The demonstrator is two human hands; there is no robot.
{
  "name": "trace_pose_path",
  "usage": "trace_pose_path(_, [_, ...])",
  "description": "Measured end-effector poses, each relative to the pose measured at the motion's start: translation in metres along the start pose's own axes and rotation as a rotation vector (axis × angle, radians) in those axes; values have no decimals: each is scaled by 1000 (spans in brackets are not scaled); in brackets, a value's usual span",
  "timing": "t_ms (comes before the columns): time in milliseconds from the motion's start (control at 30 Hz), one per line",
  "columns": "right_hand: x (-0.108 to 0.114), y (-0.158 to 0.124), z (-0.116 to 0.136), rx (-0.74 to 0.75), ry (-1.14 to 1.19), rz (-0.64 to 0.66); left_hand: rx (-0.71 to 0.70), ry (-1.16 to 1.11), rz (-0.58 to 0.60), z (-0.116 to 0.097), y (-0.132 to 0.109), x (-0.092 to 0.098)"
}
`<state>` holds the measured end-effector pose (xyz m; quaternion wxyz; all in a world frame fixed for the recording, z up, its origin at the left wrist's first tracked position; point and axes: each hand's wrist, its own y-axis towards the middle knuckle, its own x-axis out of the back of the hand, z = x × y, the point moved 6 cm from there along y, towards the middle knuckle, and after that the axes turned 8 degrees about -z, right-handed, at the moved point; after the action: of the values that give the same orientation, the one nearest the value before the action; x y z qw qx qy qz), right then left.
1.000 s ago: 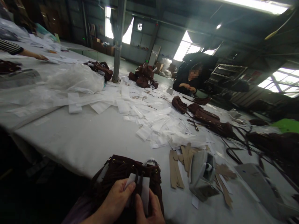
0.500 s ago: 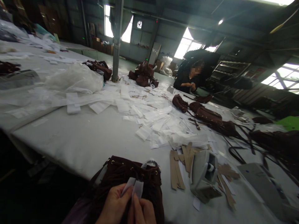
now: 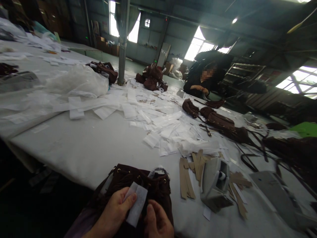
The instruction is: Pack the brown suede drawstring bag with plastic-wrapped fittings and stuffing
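Observation:
A small piece of white wrapping sheet (image 3: 137, 204) is pinched between the thumb and fingers of my left hand (image 3: 116, 210). It lies over the front of a dark brown drawstring bag (image 3: 123, 178) with gold eyelets, which rests at the table's near edge. Just right of the sheet is my right hand (image 3: 159, 219), its fingers loosely curled and apart, with nothing visible in them. Clear plastic wraps a ring-shaped part (image 3: 159, 172) at the bag's upper right. The lower part of the bag is hidden behind my hands.
Right of the bag stand a grey tape dispenser (image 3: 215, 185) and brown paper strips (image 3: 185, 180). White sheets (image 3: 170, 129) are strewn across the table (image 3: 81, 148). More brown bags (image 3: 218, 120) lie to the right. A metal post (image 3: 122, 43) rises behind. A person (image 3: 203, 79) sits opposite.
My right hand has come off the white sheet and shifted slightly right. The sheet, held in two places before, now lies flatter in my left hand.

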<state>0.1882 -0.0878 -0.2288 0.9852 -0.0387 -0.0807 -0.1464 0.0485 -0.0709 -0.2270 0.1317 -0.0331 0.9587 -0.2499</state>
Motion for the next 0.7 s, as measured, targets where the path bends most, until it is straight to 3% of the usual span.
trace_pose_path(67, [-12, 10, -3, -294, 190, 154, -76, 102, -16, -3, 0, 5])
trace_pose_path(167, [-33, 16, 12, -467, 372, 343, -178, 211, 11, -9, -2, 6])
trace_pose_path(367, [-44, 18, 26, -446, 319, 362, -257, 213, 12, -20, -11, 5])
trace_pose_path(533, [-36, 20, 23, -397, 228, 247, -169, 89, 63, -6, -17, -5])
trace_pose_path(600, [-36, 21, 23, -383, 184, 225, -98, 35, 41, 2, -17, -7])
trace_pose_path(700, [-38, 22, 24, -369, 156, 196, -137, 13, -29, 2, -15, -4])
